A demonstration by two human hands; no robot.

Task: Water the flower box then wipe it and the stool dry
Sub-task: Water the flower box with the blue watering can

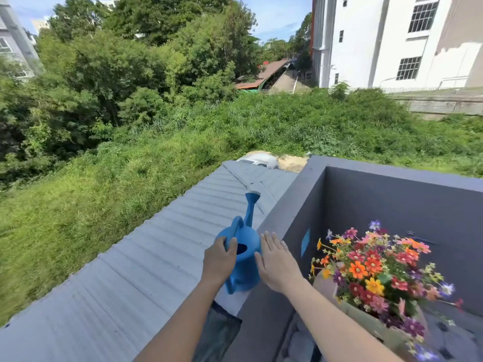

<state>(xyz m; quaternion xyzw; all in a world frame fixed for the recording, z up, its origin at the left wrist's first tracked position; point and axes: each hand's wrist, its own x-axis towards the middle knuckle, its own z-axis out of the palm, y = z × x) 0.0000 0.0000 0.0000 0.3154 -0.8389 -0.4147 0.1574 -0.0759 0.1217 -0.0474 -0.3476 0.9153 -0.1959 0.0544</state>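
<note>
balcony wall [285,205] | L hand [219,259] grips blue can [245,259] handle | R hand [277,262] flat, fingers together, touching can side

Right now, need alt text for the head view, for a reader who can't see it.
A person's left hand closes its grip on a blue watering can standing on a grey balcony wall, while the right hand lies open and flat against the can's side. A box of multicoloured flowers sits to the right inside the balcony; grass, trees and a white building lie beyond.
</note>
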